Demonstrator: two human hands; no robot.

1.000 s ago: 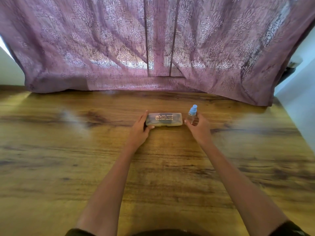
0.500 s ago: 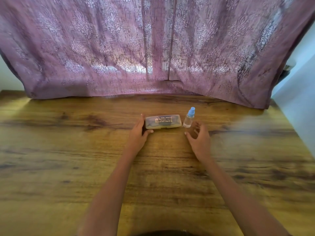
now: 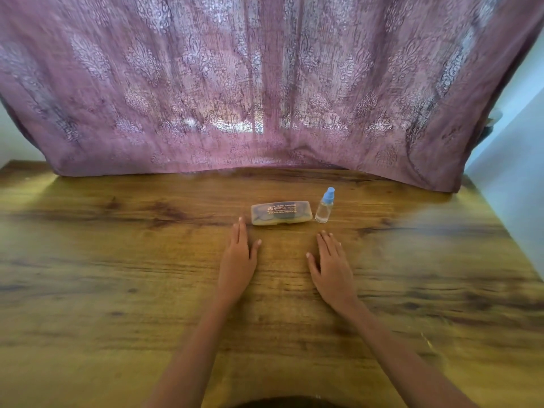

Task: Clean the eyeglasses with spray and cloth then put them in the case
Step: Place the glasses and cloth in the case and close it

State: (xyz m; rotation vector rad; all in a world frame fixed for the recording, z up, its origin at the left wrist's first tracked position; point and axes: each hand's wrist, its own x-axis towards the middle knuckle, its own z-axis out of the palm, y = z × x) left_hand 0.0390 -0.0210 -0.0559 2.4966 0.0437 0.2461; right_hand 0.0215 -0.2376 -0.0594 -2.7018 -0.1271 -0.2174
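A translucent glasses case (image 3: 281,213) with orange lettering lies closed on the wooden table (image 3: 117,275); dark shapes show through its lid. Just to its right stands a small clear spray bottle (image 3: 323,207) with a blue cap, upright. My left hand (image 3: 238,260) rests flat on the table in front of the case's left end, fingers together, holding nothing. On the right, my right hand (image 3: 332,266) lies flat and empty below the bottle, a short gap from it. No cloth is in view.
A mauve patterned curtain (image 3: 265,83) hangs down to the table's far edge. A pale wall (image 3: 512,178) borders the table on the right. The table's right edge runs diagonally near it.
My left hand let go of the case and my right hand drew back from the bottle. Both hands slid toward me and now lie flat on the table.
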